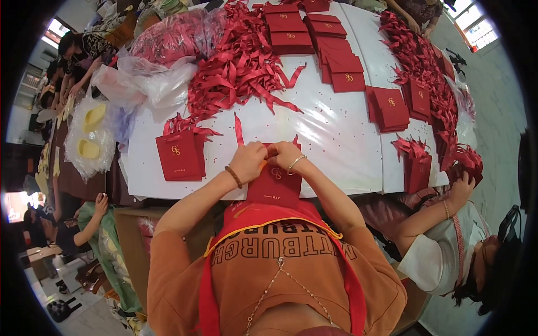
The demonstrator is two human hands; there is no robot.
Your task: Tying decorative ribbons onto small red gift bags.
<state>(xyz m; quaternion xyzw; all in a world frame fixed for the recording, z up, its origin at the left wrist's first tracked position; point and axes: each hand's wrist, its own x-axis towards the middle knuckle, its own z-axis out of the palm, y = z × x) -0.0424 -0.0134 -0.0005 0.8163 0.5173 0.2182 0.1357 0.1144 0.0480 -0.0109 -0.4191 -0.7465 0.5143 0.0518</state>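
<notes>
A busy workroom with a long white table (336, 134) that carries many red things. At its near edge, in the middle, a red paper bag (276, 187) lies flat with its bottom over the edge toward the person. The left hand (248, 161) and the right hand (284, 154) meet at the top of this bag, close together and almost touching. The fingers of both are curled and pinched at the bag's top, seemingly on a piece of red ribbon, but the fingertips are hidden, so I cannot tell exactly what each one grips.

A narrow ribbon strip (239, 130) lies just beyond the hands. A second red bag (179, 157) with ribbon on top rests near the left corner of the near edge. A big ribbon pile (238, 67) sits toward the far left side, and stacks of flat red bags (330, 50) run along the far edge.

To do this pinching work well, I think the bag should stay flat and steady under the wrists, and both hands should pull the ribbon evenly, so the paper does not tear or wrinkle
</notes>
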